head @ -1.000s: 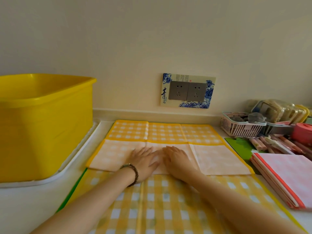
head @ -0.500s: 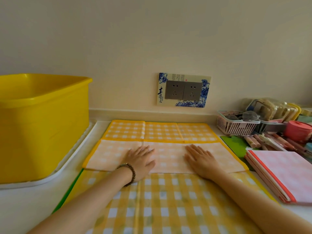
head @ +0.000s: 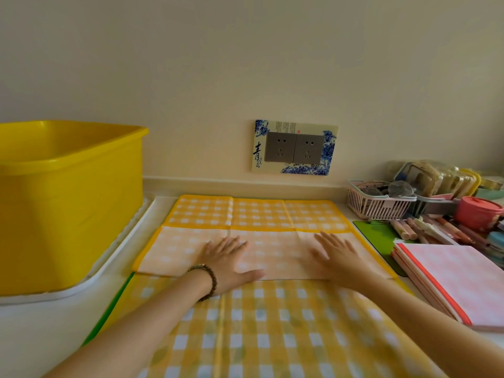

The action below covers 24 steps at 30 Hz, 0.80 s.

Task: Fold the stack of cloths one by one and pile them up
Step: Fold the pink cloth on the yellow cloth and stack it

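Head view: a yellow check cloth point(head: 259, 214) lies spread on the table point(head: 41, 328), its far edge close to the wall. A paler band point(head: 272, 255) of it, edged in yellow at both ends, lies flat across the middle. Both hands rest on this band, palms down, fingers straight and slightly spread, grasping nothing. The left hand point(head: 226, 257), with a bead bracelet point(head: 208, 279) at the wrist, lies left of centre. The right hand point(head: 336, 255) lies right of centre, well apart from it. More yellow check fabric point(head: 272, 336) runs from the band toward the camera; whether it is the same cloth I cannot tell. A green mat point(head: 379, 236) shows under the cloth's edges. Just right of the cloth sits a pile point(head: 450, 279) of folded pink cloths. Behind the pile are pens point(head: 409, 227), a pink basket point(head: 376, 205) and a red pot point(head: 478, 214). On the left a yellow tub point(head: 68, 208) stands in a white tray point(head: 122, 257). A socket plate point(head: 294, 147) is on the wall.
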Available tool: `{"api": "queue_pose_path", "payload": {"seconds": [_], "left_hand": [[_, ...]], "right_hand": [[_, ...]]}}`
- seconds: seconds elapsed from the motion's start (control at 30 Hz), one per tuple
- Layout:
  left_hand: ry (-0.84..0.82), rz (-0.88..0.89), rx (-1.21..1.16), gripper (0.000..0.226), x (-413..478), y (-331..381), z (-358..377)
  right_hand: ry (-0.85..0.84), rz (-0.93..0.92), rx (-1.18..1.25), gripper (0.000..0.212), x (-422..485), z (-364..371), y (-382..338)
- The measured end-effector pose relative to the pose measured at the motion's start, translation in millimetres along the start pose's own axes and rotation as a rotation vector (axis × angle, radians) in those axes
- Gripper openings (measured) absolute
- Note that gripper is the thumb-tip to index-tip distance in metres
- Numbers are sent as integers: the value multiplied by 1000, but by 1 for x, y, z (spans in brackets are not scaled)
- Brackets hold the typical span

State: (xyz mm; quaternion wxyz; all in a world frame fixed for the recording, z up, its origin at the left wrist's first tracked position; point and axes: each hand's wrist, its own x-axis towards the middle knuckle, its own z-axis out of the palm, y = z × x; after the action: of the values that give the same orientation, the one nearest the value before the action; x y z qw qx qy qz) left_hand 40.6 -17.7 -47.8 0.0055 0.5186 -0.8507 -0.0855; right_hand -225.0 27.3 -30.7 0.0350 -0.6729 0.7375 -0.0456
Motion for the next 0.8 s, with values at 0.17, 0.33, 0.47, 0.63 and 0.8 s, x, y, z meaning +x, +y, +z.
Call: {"api": "queue_pose_path", "payload": {"seconds": [0.17,0.33,0.47,0.63,0.8], "left_hand": [[-6,-21,5,117,1,2,-1],[-22,-21,-6,96,0,0,-2],[-33,19,-17,86,-6,-7,-4],[-25,8,-34,98,-26,-39,-8],[-6,-72,-32,109,-48,-78,-12]], "right_hand": [[29,-230,82,51,-4,9,-66],[-18,-226,99,50,-7,26,-71],[-29,-226,82,50,-6,26,-70],[-37,-235,68,50,-7,25,-69],[-40,-235,60,50,-7,25,-69]]}}
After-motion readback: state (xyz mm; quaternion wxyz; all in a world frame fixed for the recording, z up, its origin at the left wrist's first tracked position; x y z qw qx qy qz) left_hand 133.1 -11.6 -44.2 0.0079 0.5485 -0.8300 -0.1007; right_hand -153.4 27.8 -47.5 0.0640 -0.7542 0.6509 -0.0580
